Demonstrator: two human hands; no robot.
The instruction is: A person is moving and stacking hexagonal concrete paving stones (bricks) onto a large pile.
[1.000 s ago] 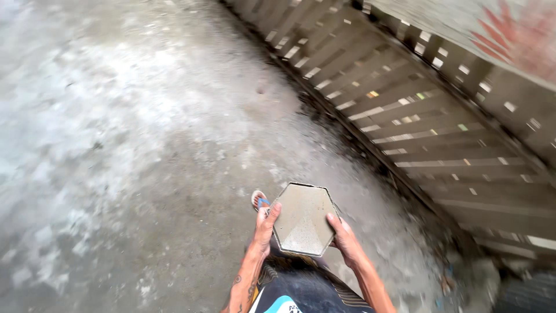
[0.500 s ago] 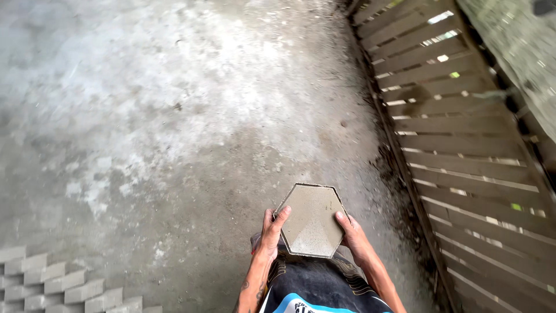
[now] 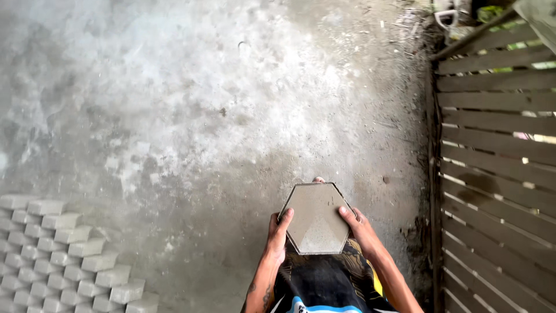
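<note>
A flat six-sided mould, filled to the top with grey mix, is being held level in front of the body. It is being kept flat, most likely so that the fill is not being spilled.

The mould is being gripped from both sides. The left hand is being pressed against its left edge, with the thumb laid over the rim and the fingers curled underneath. The right hand is being pressed against the right edge in the same way. Both hands are being kept closed tight on the mould, so the weight is being shared evenly.

Below, a rough grey concrete floor is being looked down on. Rows of pale blocks are being left in neat lines at the floor's bottom left corner. A slatted wooden fence is being seen along the right edge.
</note>
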